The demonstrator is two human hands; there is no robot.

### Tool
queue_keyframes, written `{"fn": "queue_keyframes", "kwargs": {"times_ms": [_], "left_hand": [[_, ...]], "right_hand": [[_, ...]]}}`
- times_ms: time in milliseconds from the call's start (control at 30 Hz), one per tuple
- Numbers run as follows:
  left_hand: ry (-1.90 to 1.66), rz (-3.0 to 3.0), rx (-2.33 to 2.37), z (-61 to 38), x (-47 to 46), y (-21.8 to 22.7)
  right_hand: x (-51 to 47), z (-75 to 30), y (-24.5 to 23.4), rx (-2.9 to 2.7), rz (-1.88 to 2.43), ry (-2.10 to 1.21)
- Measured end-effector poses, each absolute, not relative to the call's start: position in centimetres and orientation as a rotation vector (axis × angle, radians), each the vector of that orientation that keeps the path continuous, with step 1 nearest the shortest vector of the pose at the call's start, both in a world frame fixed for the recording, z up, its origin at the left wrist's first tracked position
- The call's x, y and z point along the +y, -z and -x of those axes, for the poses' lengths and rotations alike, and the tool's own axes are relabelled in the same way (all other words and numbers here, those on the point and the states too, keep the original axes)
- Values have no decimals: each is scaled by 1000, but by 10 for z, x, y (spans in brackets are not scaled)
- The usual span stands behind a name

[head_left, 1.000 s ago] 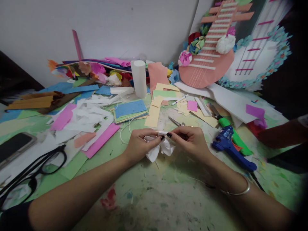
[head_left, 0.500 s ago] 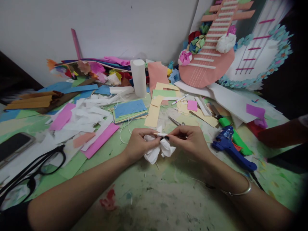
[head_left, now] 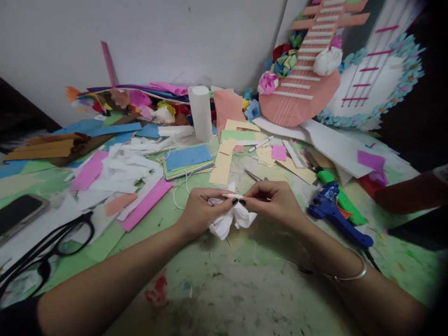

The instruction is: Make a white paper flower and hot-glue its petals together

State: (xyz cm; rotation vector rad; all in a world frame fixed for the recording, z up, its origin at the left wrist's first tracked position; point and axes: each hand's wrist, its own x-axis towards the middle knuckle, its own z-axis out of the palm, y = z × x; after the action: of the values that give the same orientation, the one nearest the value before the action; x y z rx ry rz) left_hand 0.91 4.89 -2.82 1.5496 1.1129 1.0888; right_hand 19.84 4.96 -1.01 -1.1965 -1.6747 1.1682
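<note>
My left hand (head_left: 199, 212) is closed around a crumpled white tissue paper piece (head_left: 231, 218) just above the green table (head_left: 224, 289). My right hand (head_left: 276, 203) pinches a thin wooden stick (head_left: 233, 195) that lies across the top of the paper. The fingertips of both hands meet at the middle of the paper. A metal bangle (head_left: 350, 275) sits on my right wrist.
A blue glue gun (head_left: 336, 217) and a green tube (head_left: 341, 198) lie to the right. Paper scraps (head_left: 129, 170), a white roll (head_left: 200, 113) and a paper guitar (head_left: 301, 88) fill the back. Black glasses (head_left: 45, 247) and a phone (head_left: 19, 210) lie left. Another person's arm (head_left: 409, 193) rests at right.
The white paper has been turned and bunched slightly tighter between my fingers, and both hands have shifted a little toward the back. Nothing else moved.
</note>
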Motion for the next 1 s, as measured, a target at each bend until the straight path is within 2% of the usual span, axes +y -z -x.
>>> {"fn": "queue_keyframes", "kwargs": {"times_ms": [400,1000], "left_hand": [[-1099,-1715,931,-9,48,25],[-1052,-1586,1120,-8,47,24]], "right_hand": [[64,-217,8,-2127,1040,-1345],[53,-208,12,-1790,1254,-1197]]}}
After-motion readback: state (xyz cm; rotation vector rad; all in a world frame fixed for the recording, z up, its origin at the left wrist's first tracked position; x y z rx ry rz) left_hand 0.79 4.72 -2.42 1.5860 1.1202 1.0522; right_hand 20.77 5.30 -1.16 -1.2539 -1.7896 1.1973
